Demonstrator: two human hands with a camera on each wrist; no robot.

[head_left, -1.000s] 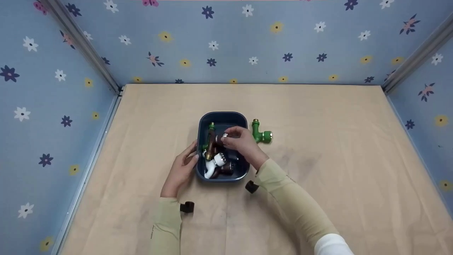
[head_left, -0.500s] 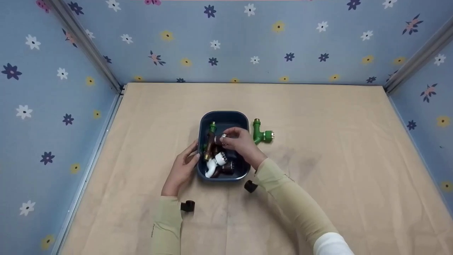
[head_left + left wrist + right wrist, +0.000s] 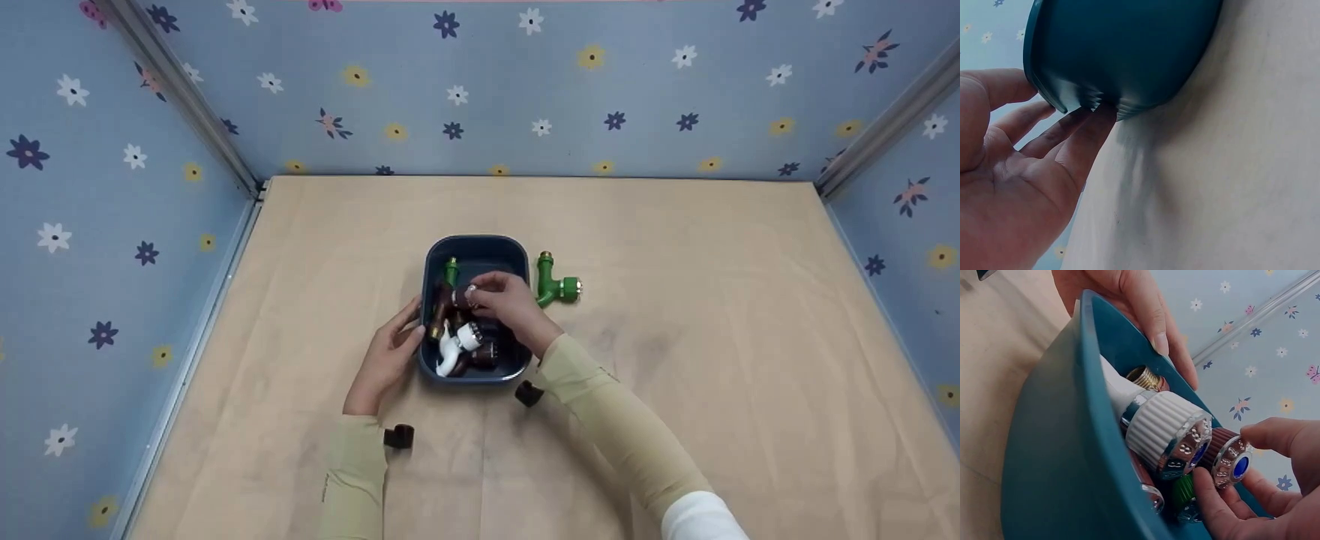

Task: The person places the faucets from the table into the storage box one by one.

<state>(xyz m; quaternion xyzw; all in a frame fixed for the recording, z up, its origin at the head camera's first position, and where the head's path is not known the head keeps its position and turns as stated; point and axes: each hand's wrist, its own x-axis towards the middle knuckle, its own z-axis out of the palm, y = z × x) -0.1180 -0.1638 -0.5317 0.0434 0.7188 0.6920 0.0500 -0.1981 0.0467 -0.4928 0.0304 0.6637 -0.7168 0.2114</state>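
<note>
A dark blue bin (image 3: 480, 381) holds several plastic taps. My right hand (image 3: 516, 306) pinches the ribbed knob of a brown tap (image 3: 1226, 454) between thumb and fingers; the tap's body (image 3: 441, 311) slants along the bin's left side. Nearer the front lies a white tap (image 3: 454, 349), with another brown tap (image 3: 484, 354) partly beneath it. A green tap (image 3: 451, 268) shows behind the held one, mostly covered. My left hand (image 3: 384, 361) rests against the bin's left outer wall, its fingers extended along the wall (image 3: 1129, 50) and thumb at the rim.
One more green tap (image 3: 551, 285) lies on the tan-covered table (image 3: 720, 300) just right of the bin. Small black devices (image 3: 399, 436) sit beside both sleeves. Blue flowered panels (image 3: 495, 90) close the back and sides.
My right hand has shifted slightly left with the brown tap, whose lower end has moved left toward the bin wall. My left hand stays at the bin's side.
</note>
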